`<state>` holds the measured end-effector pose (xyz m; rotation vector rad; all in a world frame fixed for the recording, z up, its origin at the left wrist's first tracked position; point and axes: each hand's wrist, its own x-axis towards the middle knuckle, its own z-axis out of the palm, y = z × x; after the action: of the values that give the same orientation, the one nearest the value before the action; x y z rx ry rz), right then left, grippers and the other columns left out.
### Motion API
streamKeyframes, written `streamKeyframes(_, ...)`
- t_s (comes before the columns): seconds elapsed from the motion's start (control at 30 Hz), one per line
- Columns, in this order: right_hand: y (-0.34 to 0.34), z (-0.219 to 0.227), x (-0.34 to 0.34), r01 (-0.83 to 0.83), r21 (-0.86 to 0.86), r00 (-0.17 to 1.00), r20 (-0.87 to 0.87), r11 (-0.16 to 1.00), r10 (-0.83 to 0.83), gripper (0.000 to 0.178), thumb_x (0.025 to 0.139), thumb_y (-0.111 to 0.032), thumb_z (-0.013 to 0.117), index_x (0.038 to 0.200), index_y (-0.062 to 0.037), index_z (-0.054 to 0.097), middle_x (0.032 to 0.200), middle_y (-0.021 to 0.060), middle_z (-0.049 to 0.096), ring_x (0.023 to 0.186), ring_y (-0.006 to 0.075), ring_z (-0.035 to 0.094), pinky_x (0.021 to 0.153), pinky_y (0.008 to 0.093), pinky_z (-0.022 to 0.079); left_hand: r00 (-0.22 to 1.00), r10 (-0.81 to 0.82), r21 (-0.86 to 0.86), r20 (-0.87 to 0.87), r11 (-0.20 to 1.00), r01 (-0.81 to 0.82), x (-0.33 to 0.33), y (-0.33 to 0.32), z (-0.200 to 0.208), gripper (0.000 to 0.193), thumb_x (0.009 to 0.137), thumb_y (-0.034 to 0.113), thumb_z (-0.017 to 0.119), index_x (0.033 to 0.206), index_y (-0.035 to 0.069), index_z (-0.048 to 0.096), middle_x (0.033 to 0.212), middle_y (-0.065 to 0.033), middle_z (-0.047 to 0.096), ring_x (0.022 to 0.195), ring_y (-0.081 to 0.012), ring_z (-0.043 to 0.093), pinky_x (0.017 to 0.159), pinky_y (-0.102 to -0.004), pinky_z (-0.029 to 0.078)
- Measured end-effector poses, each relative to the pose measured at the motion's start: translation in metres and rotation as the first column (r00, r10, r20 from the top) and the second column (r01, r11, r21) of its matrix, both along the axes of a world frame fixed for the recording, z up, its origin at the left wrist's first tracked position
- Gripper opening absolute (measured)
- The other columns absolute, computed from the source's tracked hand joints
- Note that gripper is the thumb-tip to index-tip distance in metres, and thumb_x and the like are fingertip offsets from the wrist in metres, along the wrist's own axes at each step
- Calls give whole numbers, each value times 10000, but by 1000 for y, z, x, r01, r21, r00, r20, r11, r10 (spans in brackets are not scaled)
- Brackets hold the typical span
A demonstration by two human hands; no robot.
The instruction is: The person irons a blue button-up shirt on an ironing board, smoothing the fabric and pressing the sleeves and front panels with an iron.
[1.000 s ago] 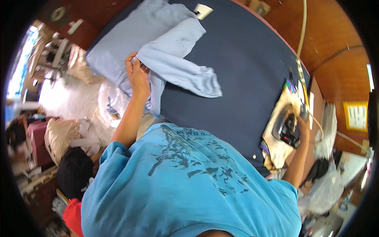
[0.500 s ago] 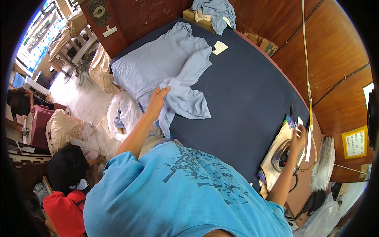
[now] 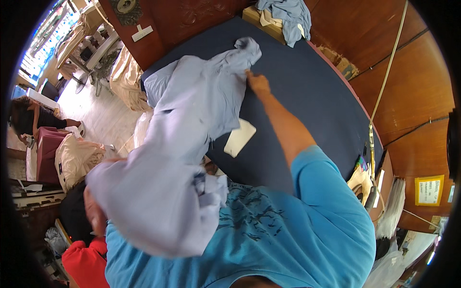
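A light blue shirt [image 3: 192, 101] stretches from the far part of the dark blue padded table [image 3: 307, 91] toward my body. Its near part is lifted off the table and smeared by motion. At its left edge my left hand [image 3: 96, 211] holds the raised cloth, fingers partly hidden and blurred. Across the table, my right hand [image 3: 259, 85] is closed at the shirt's far right edge, fingertips on the fabric. More pale blue cloth [image 3: 161, 84] shows beneath the shirt at the far left. Beside the shirt lies a flat cream piece [image 3: 240, 138].
An iron [image 3: 370, 197] stands partly hidden on a cream cloth [image 3: 359, 180] at the table's right end. More blue garments [image 3: 288, 19] rest on a box [image 3: 264, 26] in the far corner. A hanging cord [image 3: 389, 67] runs down the right. Another person [image 3: 29, 115] is at far left.
My right hand has left the iron's side and reached across to the shirt. My left hand has pulled the cloth up toward me and left. The cream piece now lies nearer, beside the shirt.
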<state>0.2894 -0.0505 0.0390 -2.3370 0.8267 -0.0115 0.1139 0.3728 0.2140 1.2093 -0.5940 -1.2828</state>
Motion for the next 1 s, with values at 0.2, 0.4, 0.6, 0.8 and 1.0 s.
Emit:
streamKeyframes(0.2, 42, -38, 25, -250, 164, 926, 328, 954, 187, 490, 807, -420, 593, 1081, -13, 582, 1071, 174, 611, 1065, 296, 557, 875, 406, 451, 955, 82, 206, 286, 968, -145, 82, 40, -19, 496, 817, 288, 602, 1168, -45, 489, 1149, -167, 559, 1091, -260, 536, 934, -392, 416)
streamKeyframes(0.4, -132, 151, 19, -469, 712, 461, 702, 522, -543, 358, 834, -316, 518, 1057, -37, 520, 950, 132, 587, 873, 301, 567, 784, 426, 481, 405, 152, 265, 902, 545, -795, 273, 134, -17, 513, 830, 307, 581, 1195, -36, 473, 1176, -178, 543, 1107, -277, 524, 938, -406, 409)
streamKeyframes(0.6, -259, 304, -131, -245, 324, -75, 933, 914, -351, 379, 875, -15, 489, 1252, -40, 451, 967, 137, 616, 851, 210, 611, 725, 337, 525, 310, -155, 346, 938, 350, -871, 376, 168, -6, 530, 842, 326, 560, 1222, -28, 456, 1203, -188, 527, 1123, -293, 513, 943, -420, 402)
streamKeyframes(0.8, -205, 218, -271, 84, 86, 245, 964, 993, -104, 417, 828, -55, 516, 1244, -27, 500, 971, 112, 577, 714, 182, 466, 626, 292, 395, 255, -334, 359, 908, 301, -883, 416, 120, -11, 547, 854, 345, 539, 1250, -20, 440, 1230, -198, 511, 1139, -310, 501, 947, -434, 395)
streamKeyframes(1.0, -92, 2, -315, 152, 574, 695, 517, 805, -500, 740, 769, -10, 558, 1421, -8, 210, 1317, 115, 438, 791, 97, 519, 675, 242, 462, 61, -561, 278, 826, 311, -909, 422, -14, -32, 564, 867, 364, 517, 1277, -11, 423, 1257, -209, 495, 1156, -327, 489, 952, -448, 388)
